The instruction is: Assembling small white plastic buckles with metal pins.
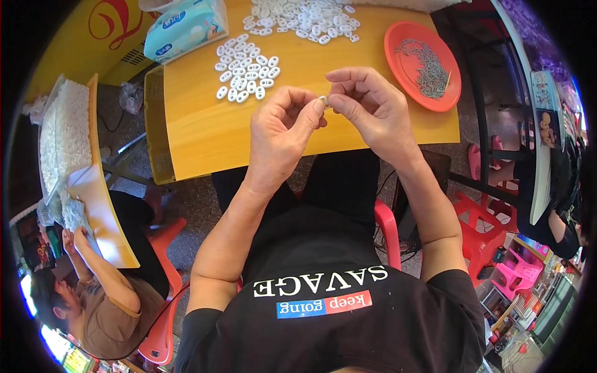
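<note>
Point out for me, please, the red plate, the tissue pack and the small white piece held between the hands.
red plate point(404, 46), head view, on the bare left part of its inside.
tissue pack point(186, 28), head view, on the middle of its front face.
small white piece point(324, 99), head view, on the bit showing between the fingertips.

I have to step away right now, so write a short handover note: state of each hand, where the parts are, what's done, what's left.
Left hand and right hand: raised together above the near edge of the yellow table, fingertips pinching one small white piece between them.
Parts: a small cluster of white pieces ahead of the left hand, a larger pile at the far edge; thin metal bits in the red plate on the right.
Done or left: which pile is finished cannot be told. The piece in hand is mid-work.
</note>
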The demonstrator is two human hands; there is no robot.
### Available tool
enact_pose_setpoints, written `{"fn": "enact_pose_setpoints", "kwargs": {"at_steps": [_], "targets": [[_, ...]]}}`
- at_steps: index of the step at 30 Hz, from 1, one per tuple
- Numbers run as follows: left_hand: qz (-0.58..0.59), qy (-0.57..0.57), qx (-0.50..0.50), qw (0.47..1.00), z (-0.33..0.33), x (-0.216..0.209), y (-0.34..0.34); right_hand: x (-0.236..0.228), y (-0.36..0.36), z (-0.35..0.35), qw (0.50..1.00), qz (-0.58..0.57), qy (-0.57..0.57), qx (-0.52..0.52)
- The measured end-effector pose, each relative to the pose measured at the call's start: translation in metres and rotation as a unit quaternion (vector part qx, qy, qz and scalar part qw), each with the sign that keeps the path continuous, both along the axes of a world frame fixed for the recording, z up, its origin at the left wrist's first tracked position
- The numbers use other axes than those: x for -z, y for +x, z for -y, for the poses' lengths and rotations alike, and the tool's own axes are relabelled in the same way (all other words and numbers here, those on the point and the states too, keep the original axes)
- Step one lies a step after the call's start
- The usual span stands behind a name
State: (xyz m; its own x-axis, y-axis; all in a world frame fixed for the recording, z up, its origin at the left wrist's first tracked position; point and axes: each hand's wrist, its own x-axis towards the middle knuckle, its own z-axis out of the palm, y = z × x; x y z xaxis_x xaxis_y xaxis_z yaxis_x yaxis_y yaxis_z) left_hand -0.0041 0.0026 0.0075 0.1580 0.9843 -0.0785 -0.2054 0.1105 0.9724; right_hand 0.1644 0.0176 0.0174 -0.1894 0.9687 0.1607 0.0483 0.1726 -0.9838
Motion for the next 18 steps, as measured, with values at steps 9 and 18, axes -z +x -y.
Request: {"fn": "enact_pose_setpoints", "kwargs": {"at_steps": [9, 18], "targets": [[-0.033, 0.025, -0.021, 0.999, -0.004, 0.017, 0.001, 0.023, -0.009, 0.007, 0.99, -0.074, -0.107, 0.052], [0.005, -0.016, 0.02, 1.0, -0.005, 0.015, -0.006, 0.01, 0.0, 0.001, 0.984, 0.129, 0.117, 0.021]]}}
